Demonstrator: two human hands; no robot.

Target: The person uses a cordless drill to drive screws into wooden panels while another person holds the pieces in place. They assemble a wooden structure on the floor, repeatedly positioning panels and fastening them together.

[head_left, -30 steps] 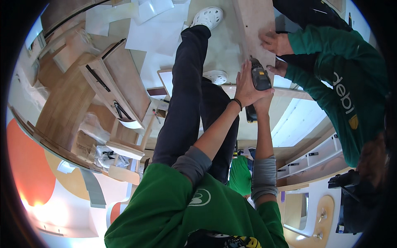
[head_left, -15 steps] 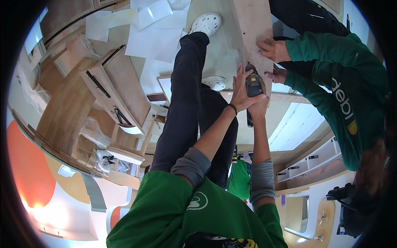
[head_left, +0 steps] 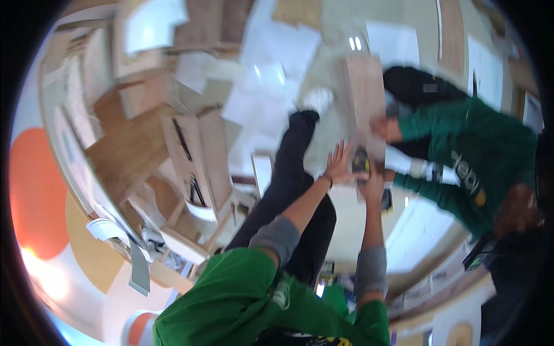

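Observation:
My right hand (head_left: 372, 184) is closed on a dark cordless drill (head_left: 361, 160) with a yellow patch, which is over a long wooden board (head_left: 365, 95). Beside the drill, my left hand (head_left: 340, 166) has its fingers spread, with the thumb side close to the tool; whether it touches is blurred. A co-worker in a green sweatshirt (head_left: 490, 150) is at the right, one hand (head_left: 386, 130) on the board's edge and the other lower down by the drill. The drill's tip is too smeared to make out.
Left of my leg stands a wooden cabinet piece (head_left: 202, 155) with black slide rails. White sheets (head_left: 259, 86) cover part of the floor ahead. A curved wall panel with an orange circle (head_left: 37, 193) rises at far left.
The view has shifted, so the board and co-worker appear lower in the picture. My left hand's fingers have spread away from the drill. My right hand still holds it.

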